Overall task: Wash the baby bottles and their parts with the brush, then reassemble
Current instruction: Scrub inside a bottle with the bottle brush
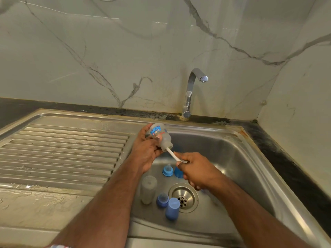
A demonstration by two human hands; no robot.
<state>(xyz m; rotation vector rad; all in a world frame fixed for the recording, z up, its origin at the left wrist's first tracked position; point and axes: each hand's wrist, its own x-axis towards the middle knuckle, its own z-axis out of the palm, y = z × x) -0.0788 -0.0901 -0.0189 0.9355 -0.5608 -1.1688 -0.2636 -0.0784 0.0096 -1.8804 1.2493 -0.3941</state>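
The dull stainless-steel sink basin point(232, 158) holds a frosted cylindrical plastic bottle point(148, 189) lying near 2 blue caps and 2 blue nipple rings. Above it, the left hand point(146, 151) grips a printed translucent baby bottle point(160, 136), mouth tilted down-right; the right hand point(194, 169) pinches the thin white brush handle point(172, 154) entering it.

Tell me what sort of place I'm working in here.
Most likely a home kitchen: a steel sink with a ribbed drainboard, a tap at a marble-look wall, and baby bottle parts in the basin.
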